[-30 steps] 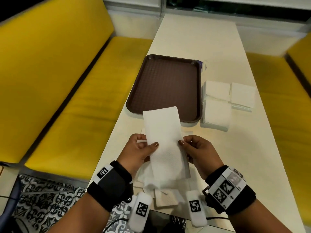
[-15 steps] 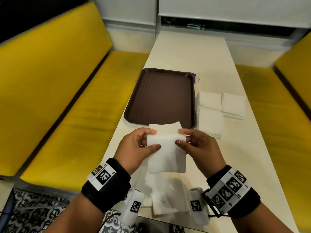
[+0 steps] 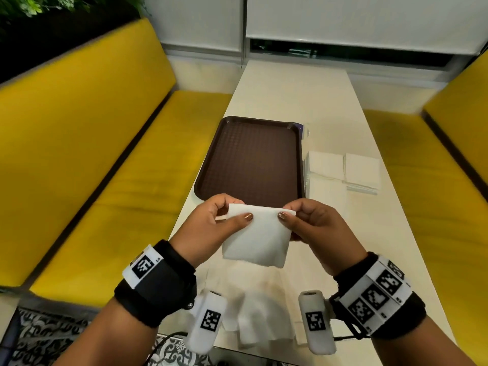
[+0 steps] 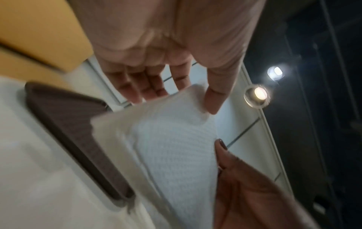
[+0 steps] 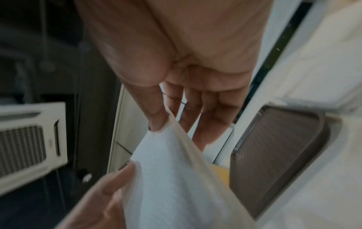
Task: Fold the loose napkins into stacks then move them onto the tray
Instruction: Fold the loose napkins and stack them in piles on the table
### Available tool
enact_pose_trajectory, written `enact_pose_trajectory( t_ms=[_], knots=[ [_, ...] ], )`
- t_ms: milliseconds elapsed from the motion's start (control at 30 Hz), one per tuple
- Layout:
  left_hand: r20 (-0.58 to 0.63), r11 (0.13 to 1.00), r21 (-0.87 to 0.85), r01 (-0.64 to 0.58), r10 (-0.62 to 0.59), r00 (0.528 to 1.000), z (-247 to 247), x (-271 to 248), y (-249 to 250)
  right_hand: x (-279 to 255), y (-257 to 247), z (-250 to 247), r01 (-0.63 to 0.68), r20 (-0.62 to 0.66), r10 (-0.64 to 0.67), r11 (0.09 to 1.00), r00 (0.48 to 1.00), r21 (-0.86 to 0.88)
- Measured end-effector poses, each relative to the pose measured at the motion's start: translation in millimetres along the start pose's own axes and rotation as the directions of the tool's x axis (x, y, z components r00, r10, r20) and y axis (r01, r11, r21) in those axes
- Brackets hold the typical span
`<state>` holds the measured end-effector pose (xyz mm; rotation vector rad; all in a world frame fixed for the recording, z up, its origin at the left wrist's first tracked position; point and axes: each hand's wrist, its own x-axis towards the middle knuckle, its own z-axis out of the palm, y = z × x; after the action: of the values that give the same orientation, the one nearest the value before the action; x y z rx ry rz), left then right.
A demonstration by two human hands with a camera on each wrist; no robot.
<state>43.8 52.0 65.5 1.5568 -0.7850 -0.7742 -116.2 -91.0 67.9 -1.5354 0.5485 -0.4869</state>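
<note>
Each grip pinches one top corner of the napkin (image 3: 257, 237): left hand (image 3: 211, 228) on the left corner, right hand (image 3: 315, 228) on the right, thumbs on the near face. Held so, the folded sheet hangs off the desk (image 3: 369, 233), apparently to align its edges. The tray (image 3: 253, 159) lies beyond, nothing on it. Folded stacks (image 3: 343, 170) wait along the desk's right edge; loose napkins (image 3: 253, 313) lie at its near edge.

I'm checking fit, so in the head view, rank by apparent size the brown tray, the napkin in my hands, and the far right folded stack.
1. Brown tray
2. Held napkin, though nearness to the camera inflates it
3. Far right folded stack
</note>
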Motion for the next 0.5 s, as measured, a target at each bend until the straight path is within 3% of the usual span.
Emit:
enact_pose_trajectory(
  t_ms=[100,200,300,500],
  knots=[
    [0.135,0.964,-0.176,0.201,-0.179,0.975,5,-2,0,1,-5,5,-0.073,-0.005,0.073,0.995,0.997,0.065],
    [0.19,0.939,-0.198,0.283,-0.246,0.95,9,-6,-8,2,-4,7,-0.113,-0.059,0.117,0.991,0.991,0.073],
    [0.175,0.919,-0.265,0.293,-0.253,0.952,12,-7,-16,2,-2,7,-0.146,-0.098,0.157,0.983,0.983,0.108],
    [0.008,0.919,-0.323,0.225,-0.235,0.972,15,-6,-28,-3,6,11,-0.254,-0.133,0.267,0.961,0.954,0.112]
  ],
)
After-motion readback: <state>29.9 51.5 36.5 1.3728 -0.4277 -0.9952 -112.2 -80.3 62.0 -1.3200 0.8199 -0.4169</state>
